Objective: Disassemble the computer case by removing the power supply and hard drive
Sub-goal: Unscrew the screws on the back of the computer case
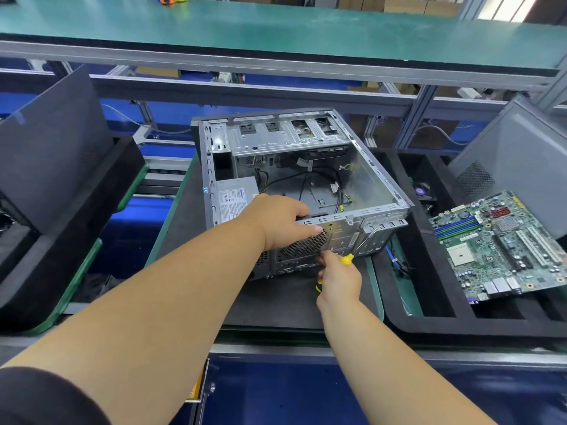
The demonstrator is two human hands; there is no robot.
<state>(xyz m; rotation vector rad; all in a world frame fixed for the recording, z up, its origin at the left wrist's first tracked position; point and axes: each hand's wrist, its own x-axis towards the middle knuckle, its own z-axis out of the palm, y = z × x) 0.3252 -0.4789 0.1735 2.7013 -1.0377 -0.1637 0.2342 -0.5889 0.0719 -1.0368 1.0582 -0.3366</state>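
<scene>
An open metal computer case lies on its side on a black mat, its rear panel toward me. The grey power supply with a white label sits inside at the near left corner. Loose black and yellow cables cross the case floor. My left hand grips the top edge of the rear panel, fingers over the rim and thumb along the outside above the fan grille. My right hand holds a yellow-handled screwdriver, its shaft angled up toward the rear panel. No hard drive can be made out.
A green motherboard lies in a black foam tray at the right. A grey side panel leans behind it. Black foam trays stand at the left. A green shelf runs overhead at the back.
</scene>
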